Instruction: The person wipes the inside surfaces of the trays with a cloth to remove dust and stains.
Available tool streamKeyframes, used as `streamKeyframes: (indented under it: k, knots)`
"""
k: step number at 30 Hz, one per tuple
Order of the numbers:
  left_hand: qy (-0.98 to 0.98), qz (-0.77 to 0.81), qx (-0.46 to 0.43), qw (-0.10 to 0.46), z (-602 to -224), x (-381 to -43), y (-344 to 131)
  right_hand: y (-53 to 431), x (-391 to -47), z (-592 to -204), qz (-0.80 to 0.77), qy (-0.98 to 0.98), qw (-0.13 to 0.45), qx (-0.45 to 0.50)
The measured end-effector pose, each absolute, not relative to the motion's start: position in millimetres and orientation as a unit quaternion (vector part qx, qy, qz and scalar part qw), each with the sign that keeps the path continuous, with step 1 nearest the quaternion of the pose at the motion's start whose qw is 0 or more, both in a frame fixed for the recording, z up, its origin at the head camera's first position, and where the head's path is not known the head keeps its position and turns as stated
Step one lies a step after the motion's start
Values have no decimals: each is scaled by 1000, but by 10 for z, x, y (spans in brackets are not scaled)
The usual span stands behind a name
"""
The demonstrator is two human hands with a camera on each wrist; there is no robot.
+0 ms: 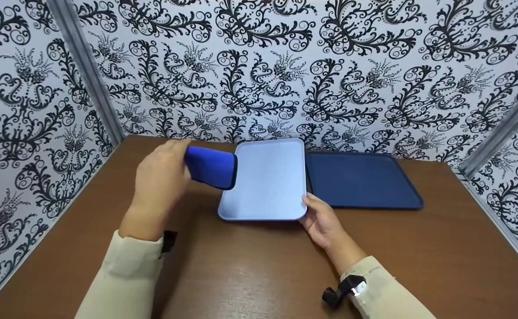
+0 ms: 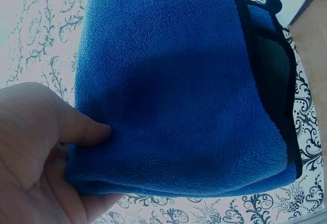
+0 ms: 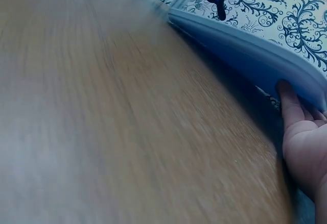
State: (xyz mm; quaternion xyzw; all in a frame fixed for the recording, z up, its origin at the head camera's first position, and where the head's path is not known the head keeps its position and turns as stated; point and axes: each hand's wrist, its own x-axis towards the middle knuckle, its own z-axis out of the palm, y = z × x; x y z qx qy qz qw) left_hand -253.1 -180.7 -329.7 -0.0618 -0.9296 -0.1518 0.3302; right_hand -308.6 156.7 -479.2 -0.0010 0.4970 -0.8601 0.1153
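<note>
My left hand (image 1: 161,177) pinches a folded blue cloth (image 1: 212,167) with dark edging, held up beside the light blue tray. In the left wrist view the thumb lies on the fluffy cloth (image 2: 173,91), with fingers behind it. My right hand (image 1: 323,223) grips the near right corner of the light blue tray (image 1: 267,181), thumb on the rim. The right wrist view shows the tray (image 3: 245,50) tilted up off the table, fingers beneath its underside. The cloth overlaps the tray's left edge in the head view; whether they touch I cannot tell.
A dark blue tray (image 1: 363,179) lies on the brown wooden table (image 1: 241,266), just right of the light blue one. Patterned wall panels (image 1: 259,66) with metal posts enclose the table's back and sides.
</note>
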Motion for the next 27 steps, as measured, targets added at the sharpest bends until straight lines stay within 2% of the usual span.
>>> streamKeyframes:
  k: [6, 15, 22, 27]
  knots:
    - [-932, -155, -60, 321, -3348, -2592, -1824, 1639, -3119, -4770, -795, 595, 118, 9]
    - [-936, -158, -46, 312, -3459, -2680, -1872, 1736, -3147, -4684, -597, 801, 39, -9]
    - [-928, -186, -33, 322, -3661, -2846, -1950, 1802, -3189, -4659, -476, 878, 37, -32]
    - [-933, -194, -35, 303, -3810, -2961, -2020, 1824, -3236, -4659, -402, 914, 26, -47]
